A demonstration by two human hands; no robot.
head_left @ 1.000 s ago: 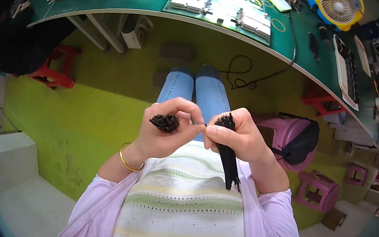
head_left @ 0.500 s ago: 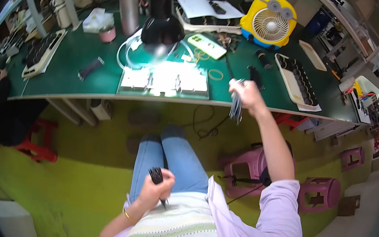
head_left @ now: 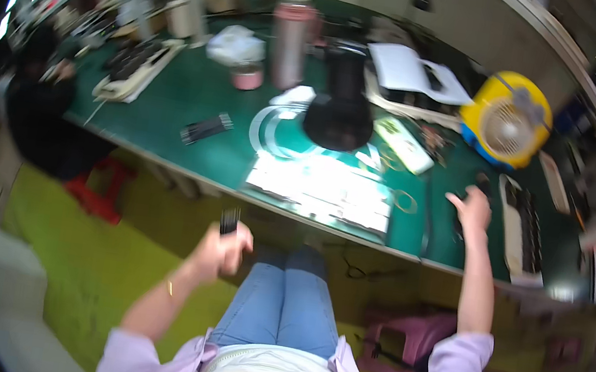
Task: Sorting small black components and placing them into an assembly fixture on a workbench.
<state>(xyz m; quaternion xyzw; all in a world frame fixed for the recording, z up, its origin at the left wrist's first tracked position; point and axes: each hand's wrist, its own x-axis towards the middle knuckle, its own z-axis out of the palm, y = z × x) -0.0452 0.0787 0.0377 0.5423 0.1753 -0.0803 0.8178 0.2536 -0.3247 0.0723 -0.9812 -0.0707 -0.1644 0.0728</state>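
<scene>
Head view: L grip (head_left: 221, 250) closed rnd blk bundle (head_left: 230, 220), one end poking above; R grip (head_left: 473, 209) over table (head_left: 159, 145), can't tell if spread, tray (head_left: 511, 231) just R.

Glare under a black lamp (head_left: 339, 119) whitens the plate (head_left: 320, 189) before me; shaded floor (head_left: 164, 217), blurred right hand (head_left: 473, 210), bent edges.

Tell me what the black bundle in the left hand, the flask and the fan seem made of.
Black bundle: perhaps plastic or coated wire, matt; fine strands show, blur leaves it open.
Flask: probably metal, satin, from the soft sheen on its silvery body.
Fan: likely plastic, smooth, from its yellow and blue moulded-looking shell.
</scene>
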